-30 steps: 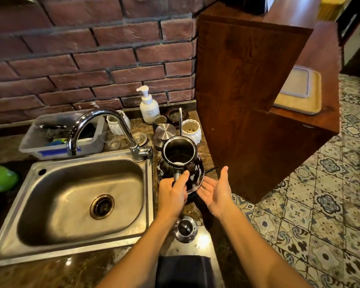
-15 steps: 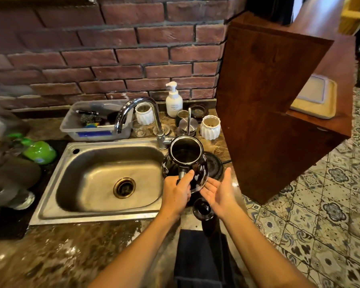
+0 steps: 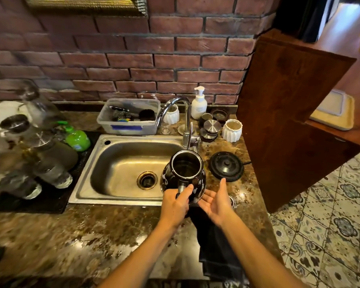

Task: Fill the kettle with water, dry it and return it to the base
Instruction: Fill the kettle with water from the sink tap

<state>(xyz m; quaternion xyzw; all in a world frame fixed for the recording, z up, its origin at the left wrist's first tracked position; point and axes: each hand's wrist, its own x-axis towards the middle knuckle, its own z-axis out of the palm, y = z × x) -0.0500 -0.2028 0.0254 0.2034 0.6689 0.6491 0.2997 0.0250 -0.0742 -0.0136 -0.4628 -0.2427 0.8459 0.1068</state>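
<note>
Kettle (image 3: 183, 175) lidless, held by left hand (image 3: 175, 204) over right edge of sink (image 3: 121, 163), partly above counter (image 3: 71, 235). Left hand closed around kettle handle, thumb along top. Right hand (image 3: 216, 201) spread, palm up, just beside kettle's lower flank; whether touching, cannot tell. Nothing gripped there. Base (image 3: 226, 166) bare on counter, to right of kettle, near but apart. Faucet (image 3: 175, 113) arches over back of sink, spout end behind and left of kettle mouth; no water seen running. Dark cloth (image 3: 214, 246) draped over counter edge below right forearm, ready for drying. Small round metal piece, probably the lid (image 3: 232, 201), glimpsed past right fingers; mostly hidden.

Step in hand, by judgement: bringing open mouth under spout for filling. Inside looks dark, water level not readable.

To do well:
- Carry kettle further left and back so mouth sits squarely below spout end before opening tap.
- Keep mouth level; support underside with right palm as weight builds.
- Keep kettle bottom clear of sink rim.
- Run modest stream, avoid splash on outer body and underside contact.
- Stop short of brim.
- Wipe underside thoroughly with cloth before seating on base.
</note>
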